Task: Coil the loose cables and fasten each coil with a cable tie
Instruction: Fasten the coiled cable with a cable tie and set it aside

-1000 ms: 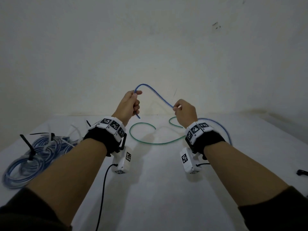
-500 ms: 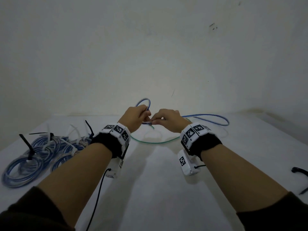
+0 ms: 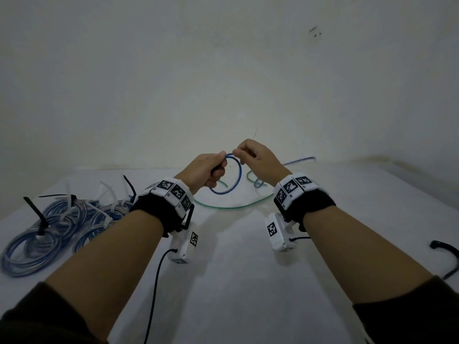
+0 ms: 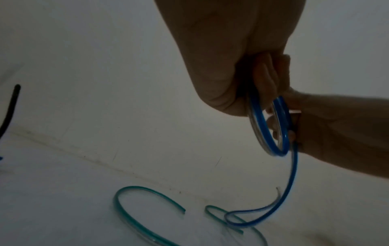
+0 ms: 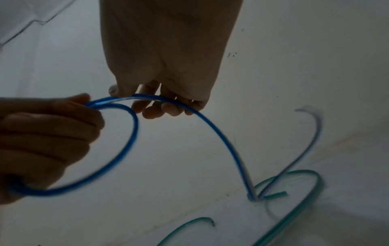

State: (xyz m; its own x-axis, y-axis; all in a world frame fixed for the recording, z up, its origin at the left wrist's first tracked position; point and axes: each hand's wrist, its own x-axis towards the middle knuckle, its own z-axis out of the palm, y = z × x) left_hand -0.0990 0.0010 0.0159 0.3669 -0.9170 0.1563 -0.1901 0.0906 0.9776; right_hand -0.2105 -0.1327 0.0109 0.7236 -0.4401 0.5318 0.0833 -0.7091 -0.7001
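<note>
- Now coiling: left hand grips the first loop of the blue cable above the table.
- Right hand pinches the cable beside it; next, I judge, lay another loop into the left.

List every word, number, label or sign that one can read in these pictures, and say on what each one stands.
No readable word or number appears in any view.
White bands on both wrists: black-and-white square code markers, patterns only; tiny marks beside them are too small to read.
White wrist camera housings: one square code marker each, no letters.
Blue translucent cable, green translucent cable, tied blue cable coils: no print visible.
</note>
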